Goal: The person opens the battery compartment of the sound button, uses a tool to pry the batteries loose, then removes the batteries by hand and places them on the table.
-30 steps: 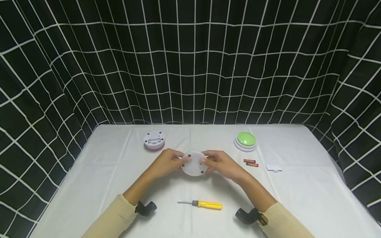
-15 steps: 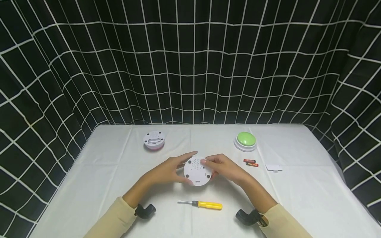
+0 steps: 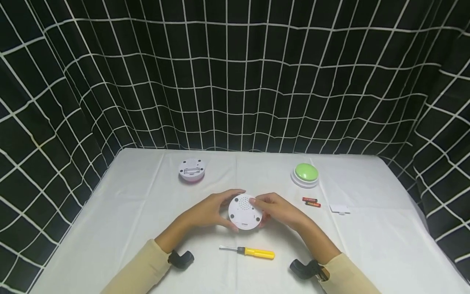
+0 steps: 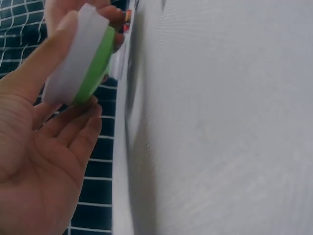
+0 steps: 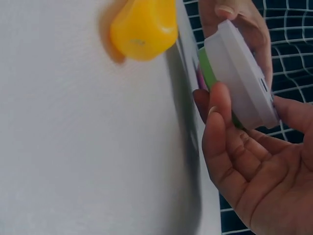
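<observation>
In the head view, a yellow-handled screwdriver (image 3: 253,252) is lying on a white cloth (image 3: 110,224). Just beyond it, two hands are holding up a round white device (image 3: 244,214), its perforated underside facing the person. The left hand (image 3: 211,210) is grasping its left edge, thumb and forefinger spreading around it; the right hand (image 3: 280,209) is gripping the right side, thumb resting on the underside. Well beyond the screwdriver, a second device (image 3: 192,176) is sitting upside down to the left, and a green-topped button (image 3: 306,173) is standing to the right. Two batteries (image 3: 313,204) and a small white cover (image 3: 339,209) are lying between, right of the screwdriver.

In the left wrist view, the left thumb is touching the white base while fingers are curving behind a green dome (image 4: 96,66).

In the right wrist view, the device is tilting beyond the screwdriver's handle, the right fingers curling round its green side.
</observation>
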`<state>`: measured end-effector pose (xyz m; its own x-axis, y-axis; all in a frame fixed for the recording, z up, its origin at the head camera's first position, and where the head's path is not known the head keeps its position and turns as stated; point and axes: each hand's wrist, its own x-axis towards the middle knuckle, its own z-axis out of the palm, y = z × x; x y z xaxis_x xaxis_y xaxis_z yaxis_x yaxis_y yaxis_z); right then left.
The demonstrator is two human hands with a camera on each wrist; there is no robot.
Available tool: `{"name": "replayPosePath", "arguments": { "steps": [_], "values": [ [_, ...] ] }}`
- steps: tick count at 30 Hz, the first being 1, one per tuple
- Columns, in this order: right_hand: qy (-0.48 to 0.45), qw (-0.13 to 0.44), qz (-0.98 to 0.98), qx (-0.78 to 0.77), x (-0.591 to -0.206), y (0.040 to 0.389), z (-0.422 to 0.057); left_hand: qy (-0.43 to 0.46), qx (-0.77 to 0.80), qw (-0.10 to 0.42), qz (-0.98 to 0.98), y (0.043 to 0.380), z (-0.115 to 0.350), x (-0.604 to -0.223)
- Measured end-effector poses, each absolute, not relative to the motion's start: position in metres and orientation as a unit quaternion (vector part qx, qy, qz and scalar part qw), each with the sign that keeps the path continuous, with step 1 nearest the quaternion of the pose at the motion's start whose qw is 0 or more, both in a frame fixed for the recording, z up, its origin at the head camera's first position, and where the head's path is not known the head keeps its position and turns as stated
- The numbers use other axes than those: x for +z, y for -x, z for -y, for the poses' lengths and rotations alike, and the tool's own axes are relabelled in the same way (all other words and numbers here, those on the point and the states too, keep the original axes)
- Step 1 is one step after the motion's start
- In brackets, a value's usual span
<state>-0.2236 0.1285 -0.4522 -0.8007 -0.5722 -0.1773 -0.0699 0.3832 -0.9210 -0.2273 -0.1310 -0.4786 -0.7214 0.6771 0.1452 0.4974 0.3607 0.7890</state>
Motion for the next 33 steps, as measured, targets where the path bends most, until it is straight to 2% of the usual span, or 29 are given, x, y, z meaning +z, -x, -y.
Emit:
{"name": "replayPosePath", "arguments": {
  "steps": [12, 22, 28, 33],
  "values": [
    [0.195, 0.257, -0.786, -0.527, -0.458, 0.221, -0.125, -0.343, 0.515, 0.152, -0.771, 0.228, 0.13, -0.495],
    [0.188, 0.238, -0.811, -0.5, -0.461, 0.219, -0.127, -0.33, 0.52, 0.161, -0.771, 0.226, 0.123, -0.507],
    [0.199, 0.181, -0.853, -0.447, -0.457, 0.219, -0.13, -0.326, 0.526, 0.165, -0.768, 0.226, 0.122, -0.507],
    [0.236, 0.074, -0.893, -0.375, -0.447, 0.219, -0.132, -0.319, 0.532, 0.172, -0.765, 0.226, 0.124, -0.505]
  ]
}}
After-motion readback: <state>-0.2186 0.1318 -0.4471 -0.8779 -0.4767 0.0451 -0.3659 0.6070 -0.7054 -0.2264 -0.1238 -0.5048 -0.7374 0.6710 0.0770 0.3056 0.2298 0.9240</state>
